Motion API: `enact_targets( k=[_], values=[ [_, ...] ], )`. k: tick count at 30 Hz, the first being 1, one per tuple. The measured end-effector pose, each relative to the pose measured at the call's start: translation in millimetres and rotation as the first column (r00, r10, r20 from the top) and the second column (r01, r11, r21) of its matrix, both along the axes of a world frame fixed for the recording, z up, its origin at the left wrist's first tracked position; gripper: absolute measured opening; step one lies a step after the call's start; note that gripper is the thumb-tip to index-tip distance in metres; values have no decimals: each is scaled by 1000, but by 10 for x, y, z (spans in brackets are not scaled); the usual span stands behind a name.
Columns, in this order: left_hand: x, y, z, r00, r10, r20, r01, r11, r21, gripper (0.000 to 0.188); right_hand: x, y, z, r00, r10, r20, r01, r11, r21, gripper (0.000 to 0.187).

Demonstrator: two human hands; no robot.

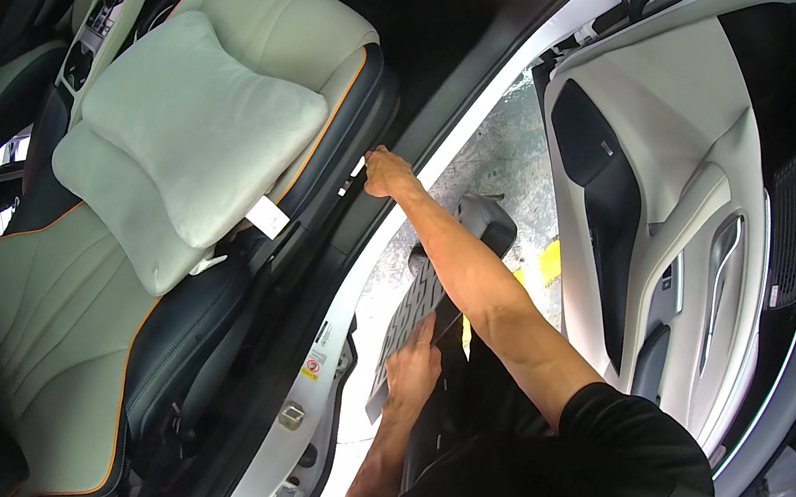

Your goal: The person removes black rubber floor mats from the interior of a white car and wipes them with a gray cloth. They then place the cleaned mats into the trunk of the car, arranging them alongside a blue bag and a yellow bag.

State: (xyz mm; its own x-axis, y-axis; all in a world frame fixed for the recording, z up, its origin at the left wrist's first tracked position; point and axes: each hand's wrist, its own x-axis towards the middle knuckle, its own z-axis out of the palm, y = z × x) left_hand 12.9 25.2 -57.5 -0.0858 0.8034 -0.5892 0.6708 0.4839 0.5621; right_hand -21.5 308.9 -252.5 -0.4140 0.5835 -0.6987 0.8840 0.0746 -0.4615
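Note:
My left hand (414,372) is at the edge of a thin grey sheet with dark zigzag marks (405,318), gripping it low beside the car's door opening. One finger stretches along the sheet. Across the white door sill (361,273), my right hand (388,171) reaches into the car, its fingers closed and pressed down at the dark inner sill trim (331,232). A small white strip with dark parts (351,176) lies right beside those fingertips. Whatever the right fingers pinch is hidden.
A light grey seat with orange piping (57,334) carries a pale cushion (201,124) with a white tag (267,217). To the right stands the open door (701,178) with its cream lining. Below my right forearm is a dark rounded object (485,222) over the grey floor (502,159).

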Motion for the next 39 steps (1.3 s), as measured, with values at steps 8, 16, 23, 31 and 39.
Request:
enact_targets(
  k=[8, 16, 23, 31, 39],
  values=[
    [-19, -16, -41, 1000, 7, -6, -7, 1000, 8, 62, -5, -49, -57, 1000, -24, -20, 24, 999, 35, 46],
    [-8, 14, -81, 1000, 26, 7, -27, 999, 44, 62, -44, -68, 17, 1000, 24, 18, -25, 1000, 18, 52],
    [2, -5, -72, 1000, 12, -20, -11, 999, 52, 61, -79, -53, 124, 998, 51, 39, -49, 998, -35, 50],
    [-10, 1, -107, 1000, 31, -2, -31, 994, 106, 58, -74, -67, 0, 999, 30, 40, -29, 999, -15, 53],
    [-47, -55, -116, 1000, -3, -19, 6, 991, 134, 57, -24, -126, -321, 995, 90, -45, -85, 991, 103, 48]
  ],
)
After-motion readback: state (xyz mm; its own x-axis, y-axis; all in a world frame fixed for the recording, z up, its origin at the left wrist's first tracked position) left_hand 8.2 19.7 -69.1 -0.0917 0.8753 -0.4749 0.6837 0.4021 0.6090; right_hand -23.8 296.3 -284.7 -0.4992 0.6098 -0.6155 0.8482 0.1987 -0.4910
